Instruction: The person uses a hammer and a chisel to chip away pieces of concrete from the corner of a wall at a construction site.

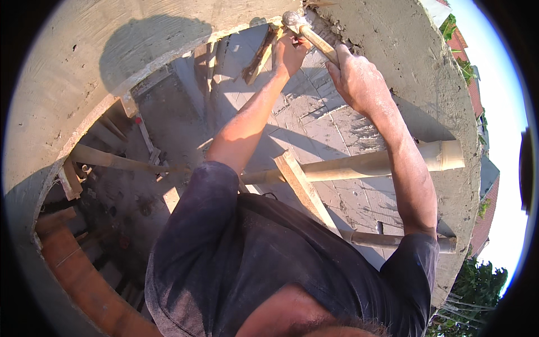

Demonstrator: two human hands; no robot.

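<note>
My right hand point(359, 78) is wrapped around the wooden handle of a hammer point(319, 41), whose whitish, dusty head points up and to the left. Just below the hammer head is my left hand point(288, 55), its fingers closed against the edge of the plastered concrete. What they grip is hidden behind the fingers and the hammer. Beside my left hand, a rough wooden piece point(260, 59) slants down from the concrete edge.
Bamboo poles point(370, 166) cross below my arms, with a sawn timber point(306, 191) leaning over one. A grey block wall point(351, 126) lies behind. Plastered concrete point(84, 56) curves around the opening. Boards and an orange-brown curved panel point(84, 275) are lower left. Roofs and trees are at right.
</note>
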